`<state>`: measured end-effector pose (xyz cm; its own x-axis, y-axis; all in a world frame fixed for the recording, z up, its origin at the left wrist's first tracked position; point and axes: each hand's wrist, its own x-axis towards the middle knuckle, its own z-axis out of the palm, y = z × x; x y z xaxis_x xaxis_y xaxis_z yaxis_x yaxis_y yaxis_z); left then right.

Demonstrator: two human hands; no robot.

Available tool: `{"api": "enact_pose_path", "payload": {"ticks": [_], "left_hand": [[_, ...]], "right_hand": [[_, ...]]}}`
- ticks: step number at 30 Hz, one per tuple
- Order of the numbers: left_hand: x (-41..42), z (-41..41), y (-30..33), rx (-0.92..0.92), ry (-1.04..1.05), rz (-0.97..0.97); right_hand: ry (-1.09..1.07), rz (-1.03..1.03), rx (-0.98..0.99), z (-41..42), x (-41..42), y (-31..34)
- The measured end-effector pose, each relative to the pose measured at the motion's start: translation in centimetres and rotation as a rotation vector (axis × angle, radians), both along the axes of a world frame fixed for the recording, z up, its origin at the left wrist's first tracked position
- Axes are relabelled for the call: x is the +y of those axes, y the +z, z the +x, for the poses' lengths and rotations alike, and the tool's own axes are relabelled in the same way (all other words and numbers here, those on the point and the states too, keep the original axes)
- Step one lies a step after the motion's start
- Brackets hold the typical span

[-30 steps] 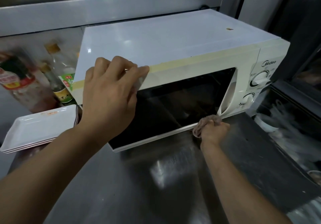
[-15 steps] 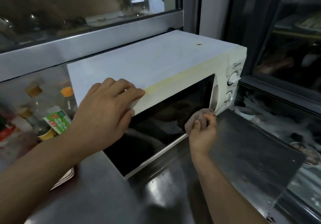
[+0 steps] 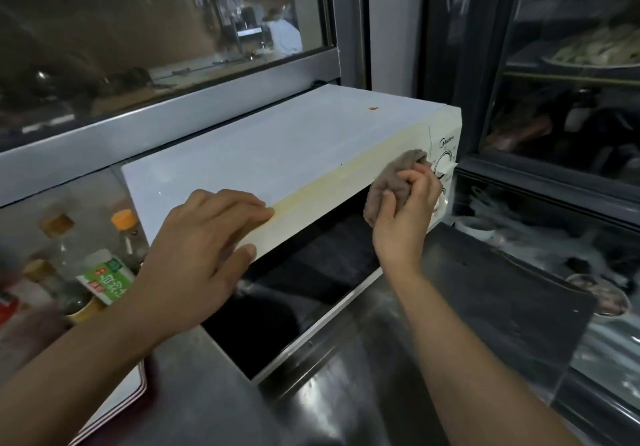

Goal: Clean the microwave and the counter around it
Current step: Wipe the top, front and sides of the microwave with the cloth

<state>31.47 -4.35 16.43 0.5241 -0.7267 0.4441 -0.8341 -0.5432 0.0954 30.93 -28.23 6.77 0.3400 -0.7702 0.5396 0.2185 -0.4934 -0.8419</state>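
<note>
A white microwave (image 3: 277, 147) with a dark glass door stands on the steel counter (image 3: 363, 376). My left hand (image 3: 204, 258) rests on its top front edge near the left corner, fingers laid over the yellowed strip. My right hand (image 3: 405, 210) grips a bunched brownish cloth (image 3: 391, 175) and presses it against the upper right of the door frame, beside the control dials (image 3: 443, 165). A small orange spot (image 3: 373, 108) sits on the microwave's top.
Sauce bottles (image 3: 104, 258) stand left of the microwave, and stacked white trays (image 3: 114, 400) lie at the lower left. A dark board (image 3: 502, 293) lies on the counter to the right. Glass display cases rise behind and to the right.
My right hand has carried the cloth up from the door's bottom right corner to the upper right of the frame. The left hand stays on the top edge; the view has shifted.
</note>
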Motion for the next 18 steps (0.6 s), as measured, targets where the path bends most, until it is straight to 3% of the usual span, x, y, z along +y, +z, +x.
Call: {"api": "enact_pose_path", "payload": {"ticks": [2, 6, 9, 13, 18], "left_hand": [[-0.1, 0.1, -0.2, -0.007, -0.001, -0.008], [0.0, 0.0, -0.3, -0.015, 0.004, -0.016], [0.1, 0.1, -0.4, -0.032, 0.003, -0.013], [0.0, 0.0, -0.5, -0.029, 0.004, -0.025], [-0.1, -0.3, -0.3, 0.007, 0.017, -0.040]], "right_hand": [[0.015, -0.030, -0.004, 0.5, 0.4, -1.4], [0.015, 0.269, 0.106, -0.3, 2.3, -7.9], [0.082, 0.290, 0.209, -1.2, 2.7, -10.5], [0.085, 0.363, 0.110, -0.8, 3.3, -7.1], [0.129, 0.143, -0.067, -0.8, 5.6, 0.1]]}}
